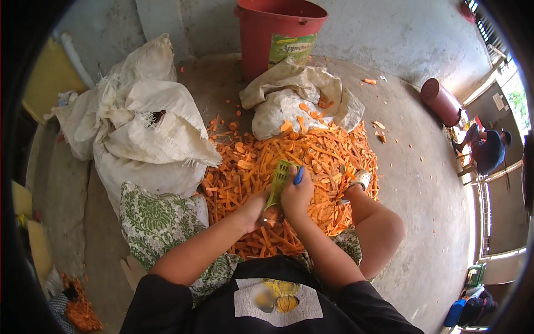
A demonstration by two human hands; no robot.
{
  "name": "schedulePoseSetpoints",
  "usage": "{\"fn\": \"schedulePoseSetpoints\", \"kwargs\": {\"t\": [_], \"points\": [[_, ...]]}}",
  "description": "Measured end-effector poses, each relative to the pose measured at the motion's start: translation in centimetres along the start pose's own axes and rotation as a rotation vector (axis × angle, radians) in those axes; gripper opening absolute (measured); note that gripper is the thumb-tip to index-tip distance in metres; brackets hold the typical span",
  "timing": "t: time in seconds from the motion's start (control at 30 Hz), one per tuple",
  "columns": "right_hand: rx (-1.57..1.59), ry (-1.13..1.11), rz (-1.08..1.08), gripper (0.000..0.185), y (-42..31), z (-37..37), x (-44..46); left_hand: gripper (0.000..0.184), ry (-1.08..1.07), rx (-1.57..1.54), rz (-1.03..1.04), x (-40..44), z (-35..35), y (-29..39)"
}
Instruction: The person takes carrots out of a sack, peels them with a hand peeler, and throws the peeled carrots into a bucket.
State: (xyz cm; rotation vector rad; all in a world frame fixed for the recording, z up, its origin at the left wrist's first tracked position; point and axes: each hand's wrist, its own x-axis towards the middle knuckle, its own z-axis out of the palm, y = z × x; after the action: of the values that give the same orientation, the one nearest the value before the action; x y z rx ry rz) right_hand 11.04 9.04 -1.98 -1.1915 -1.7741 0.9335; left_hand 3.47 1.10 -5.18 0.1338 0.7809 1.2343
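A green slotted tool (278,181), long and flat, stands between my two hands above a large pile of cut orange pieces (334,153). My left hand (256,207) is closed around a brownish-orange root piece (272,216) at the tool's lower end. Fingers of my right hand (296,195) are wrapped round a blue handle (299,175), beside the tool's upper part. The hand hides the rest of what the blue handle belongs to. A whitish sack (278,114) lies open at the back of the pile with some orange pieces on it.
Stuffed white sacks (150,133) stand at the left. A red bucket (258,44) is behind the pile, and a dark red barrel (440,102) lies tilted at the right. Another person (488,153) sits far right. More orange pieces (82,309) lie at lower left.
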Motion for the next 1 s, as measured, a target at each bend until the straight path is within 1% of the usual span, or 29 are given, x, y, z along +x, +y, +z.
{"fn": "schedulePoseSetpoints", "kwargs": {"t": [0.03,0.1,0.13,0.17,0.2,0.23,0.27,0.3,0.37,0.43,0.47,0.53,0.57,0.6,0.63,0.7,0.73,0.77,0.8,0.83,0.87,0.9,0.93,0.97,1.0], "points": [[-0.036,0.043,-0.027,0.024,1.0,0.1,0.7,0.039,0.001,-0.003,0.003,-0.2,0.0,-0.2],[-0.198,0.267,-0.072,0.023,4.4,-0.7,4.5,0.041,0.036,0.102,-0.152,-0.8,0.2,-0.4],[-0.185,0.315,0.023,0.023,5.4,-1.9,6.2,0.043,0.048,0.171,-0.162,-1.2,0.6,-0.3],[-0.17,0.364,0.119,0.023,6.0,-2.8,7.3,0.043,0.048,0.173,-0.163,-1.4,1.0,0.0],[-0.168,0.366,0.121,0.023,5.9,-3.3,7.7,0.043,0.062,0.13,-0.167,-1.6,1.3,0.3],[-0.022,0.366,0.147,0.024,5.9,-3.8,7.9,0.042,0.074,0.088,-0.173,-1.6,1.5,0.4],[0.122,0.366,0.172,0.025,5.8,-4.3,7.9,0.04,-0.005,0.011,-0.173,-1.1,0.6,0.2],[0.12,0.369,0.173,0.025,4.4,-4.3,7.1,0.04,-0.009,0.012,-0.176,-1.1,0.5,0.4],[0.231,0.078,0.23,0.024,0.9,-3.0,4.2,0.04,0.031,-0.121,-0.165,-0.9,0.5,0.8],[0.232,-0.036,0.066,0.024,0.6,-1.2,1.3,0.039,0.036,-0.101,-0.14,-1.2,1.2,0.9],[0.233,-0.036,0.067,0.024,0.3,-0.8,0.4,0.038,0.038,-0.08,-0.115,-1.3,1.6,1.0],[-0.105,-0.084,-0.015,0.024,-0.7,-0.7,-0.7,0.038,0.038,-0.06,-0.091,-1.4,1.6,0.9],[-0.106,-0.086,-0.017,0.024,0.3,-0.5,-0.1,0.037,0.016,-0.027,-0.088,-1.4,1.3,0.7],[-0.119,0.011,-0.007,0.024,2.1,-0.2,1.0,0.037,-0.005,0.005,-0.082,-1.4,1.1,0.6],[-0.132,0.11,0.006,0.025,2.4,-0.4,2.2,0.037,-0.004,0.005,-0.079,-1.5,1.0,0.5],[0.02,0.187,0.153,0.024,2.2,-2.4,5.0,0.038,-0.001,0.085,-0.22,-1.5,0.8,0.4],[0.02,0.188,0.153,0.024,3.4,-3.0,5.9,0.038,-0.003,0.086,-0.221,-1.4,0.9,0.5],[-0.006,0.272,0.174,0.025,5.4,-3.3,6.9,0.038,0.013,0.09,-0.212,-1.4,1.0,0.6],[-0.032,0.354,0.195,0.027,5.6,-3.4,7.3,0.04,0.029,0.094,-0.203,-1.4,1.0,0.6],[-0.031,0.355,0.195,0.027,5.8,-3.3,7.2,0.041,0.046,0.097,-0.195,-1.4,1.0,0.7],[0.069,0.332,0.204,0.027,6.0,-3.1,7.0,0.041,0.045,0.098,-0.195,-1.2,0.5,0.5],[0.169,0.307,0.213,0.027,5.5,-2.8,6.6,0.042,0.009,0.035,-0.181,-0.9,-0.4,0.2],[0.298,0.221,0.234,0.025,2.8,-2.7,5.3,0.042,-0.027,-0.028,-0.166,-0.7,-0.9,0.1],[0.311,0.141,0.207,0.025,0.4,-2.5,3.9,0.042,-0.026,-0.029,-0.163,-0.7,-0.7,0.1],[0.324,0.063,0.182,0.026,-0.9,-2.0,2.6,0.042,0.041,-0.049,-0.119,-0.6,-0.3,0.1]]}}
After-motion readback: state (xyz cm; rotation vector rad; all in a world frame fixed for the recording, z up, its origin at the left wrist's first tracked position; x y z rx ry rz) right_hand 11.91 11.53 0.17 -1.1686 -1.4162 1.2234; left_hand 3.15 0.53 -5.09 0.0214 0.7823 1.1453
